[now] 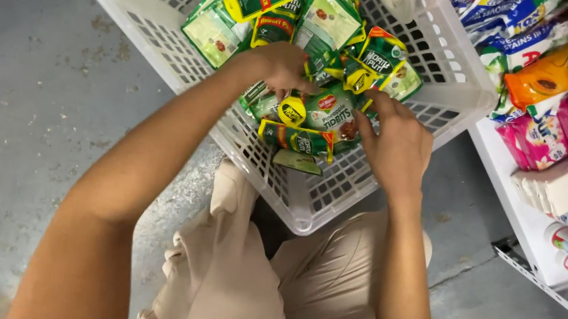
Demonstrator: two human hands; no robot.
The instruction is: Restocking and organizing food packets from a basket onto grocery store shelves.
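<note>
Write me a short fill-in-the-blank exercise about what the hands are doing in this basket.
1. Both hands reach into a white plastic ____ with lattice walls.
2. The left hand and right hand rest among small green and ____ sachets.
3. The shelf of packaged goods stands on the person's ____ side.
4. The floor is ____ in colour.

Missing words: basket; yellow; right; grey

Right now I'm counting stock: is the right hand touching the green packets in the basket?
Touching. The head view shows the right hand with fingers pressed onto the green packets inside the white basket.
</note>
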